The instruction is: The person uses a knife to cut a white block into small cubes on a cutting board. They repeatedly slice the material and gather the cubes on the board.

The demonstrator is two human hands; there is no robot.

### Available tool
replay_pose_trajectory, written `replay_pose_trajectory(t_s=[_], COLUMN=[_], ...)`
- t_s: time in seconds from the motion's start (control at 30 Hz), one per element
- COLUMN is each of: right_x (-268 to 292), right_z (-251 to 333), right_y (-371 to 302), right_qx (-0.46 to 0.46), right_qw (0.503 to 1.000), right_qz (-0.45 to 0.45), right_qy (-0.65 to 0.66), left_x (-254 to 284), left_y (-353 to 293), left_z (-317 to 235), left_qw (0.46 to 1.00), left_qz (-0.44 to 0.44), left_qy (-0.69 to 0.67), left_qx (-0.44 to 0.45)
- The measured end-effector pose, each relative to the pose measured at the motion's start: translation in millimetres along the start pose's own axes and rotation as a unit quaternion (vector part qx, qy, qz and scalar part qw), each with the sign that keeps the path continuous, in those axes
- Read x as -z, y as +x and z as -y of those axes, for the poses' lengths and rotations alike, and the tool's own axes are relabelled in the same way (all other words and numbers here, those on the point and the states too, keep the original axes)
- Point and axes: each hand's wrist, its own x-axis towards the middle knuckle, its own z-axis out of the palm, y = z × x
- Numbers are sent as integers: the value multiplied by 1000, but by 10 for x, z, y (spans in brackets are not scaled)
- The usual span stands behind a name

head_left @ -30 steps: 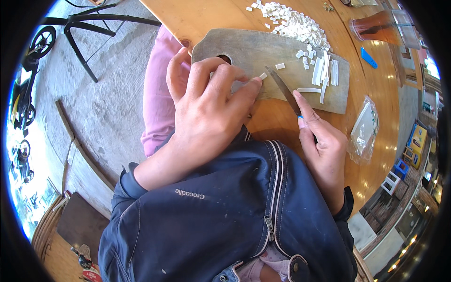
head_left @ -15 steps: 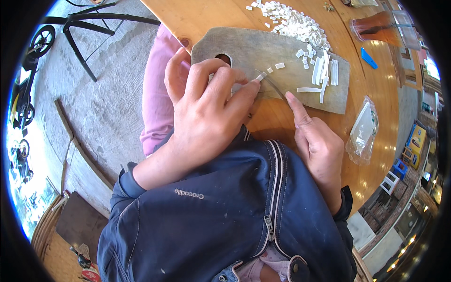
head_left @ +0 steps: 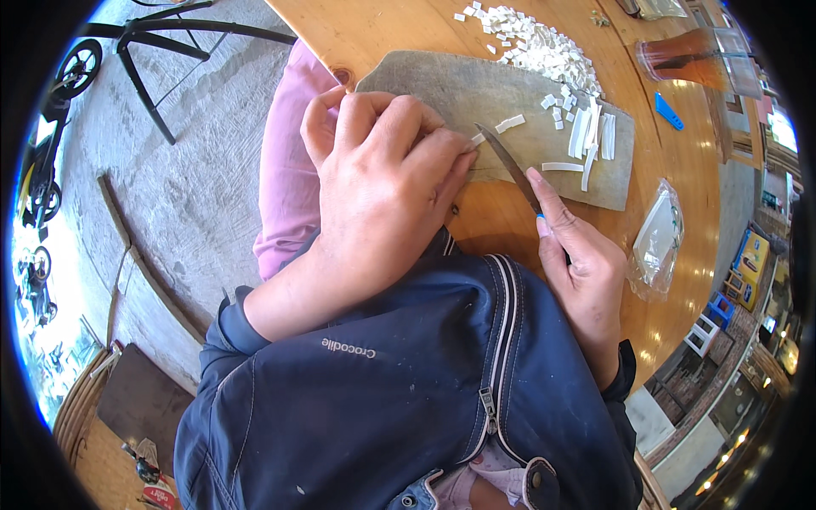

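A worn wooden cutting board (head_left: 450,81) lies on the table in front of me. My left hand (head_left: 374,183) presses on its near left part, thumb and index finger pinching the end of a narrow white strip (head_left: 478,138). Gripped in my right hand (head_left: 582,263) is a small knife (head_left: 508,163) with a bit of blue handle showing; its index finger lies along the blade's back. The blade tip is beside the strip. Small white cut pieces (head_left: 511,124) lie just beyond the tip. Several uncut white strips (head_left: 586,132) rest on the board's right part.
A heap of small white pieces (head_left: 552,55) spreads over the board's far edge onto the wooden table (head_left: 365,34). To the right are a blue plastic piece (head_left: 669,110), a clear plastic bag (head_left: 656,242) and a glass of brown drink (head_left: 688,61).
The knife has turned, so more of its blade and handle shows. The cut pieces near its tip now lie closer together in a row. My left fingers have shifted slightly.
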Motion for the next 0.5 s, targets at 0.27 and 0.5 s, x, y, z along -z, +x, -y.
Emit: replay_pose_trajectory(t_s=[0.27,0.5], right_x=[-2,-64], right_z=[-5,141], right_y=[-6,-29], right_qx=[-13,-34], right_qw=[999,993], right_qz=[21,23], right_qy=[-38,-108], left_x=[10,0], left_y=[8,1], left_z=[-24,-12], left_qw=[1000,1000], left_qz=[7,0], left_qy=[10,-2], left_qx=[3,14])
